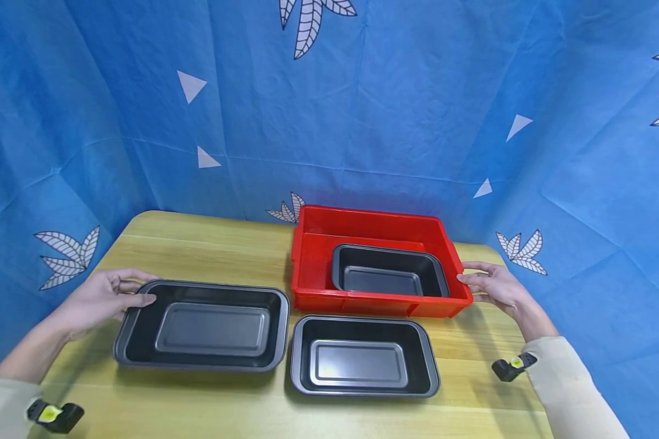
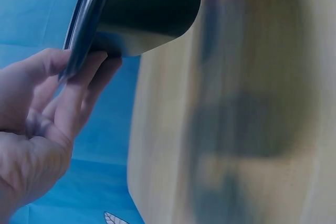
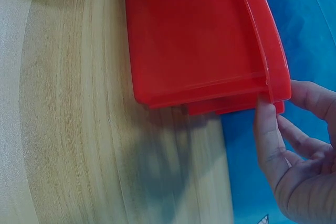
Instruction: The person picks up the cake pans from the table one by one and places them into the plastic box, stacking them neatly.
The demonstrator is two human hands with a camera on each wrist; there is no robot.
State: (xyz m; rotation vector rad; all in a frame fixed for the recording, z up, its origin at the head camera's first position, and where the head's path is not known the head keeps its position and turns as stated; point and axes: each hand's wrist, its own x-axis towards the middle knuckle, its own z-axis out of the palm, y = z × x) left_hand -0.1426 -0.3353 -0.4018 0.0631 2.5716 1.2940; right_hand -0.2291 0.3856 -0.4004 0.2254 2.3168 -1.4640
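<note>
My left hand [image 1: 143,289] is at the left end of a large black baking pan [image 1: 208,285] on the wooden table [image 1: 208,244]. In the left wrist view the pan's rim [image 2: 84,30] lies between the thumb and the fingers [image 2: 86,90], which pinch it. My right hand [image 1: 467,280] reaches to the right end of a red plastic bin [image 1: 362,214]. Its fingertips [image 3: 266,116] touch the bin's corner [image 3: 275,85] with the fingers fairly straight. A small black pan [image 1: 384,259] sits inside the bin. A medium black pan [image 1: 362,320] lies in front of the bin.
Blue cloth [image 1: 362,122] with leaf prints hangs behind and on both sides of the table. The table's right edge runs close to my right hand. Bare wood shows behind the large pan and along the front edge.
</note>
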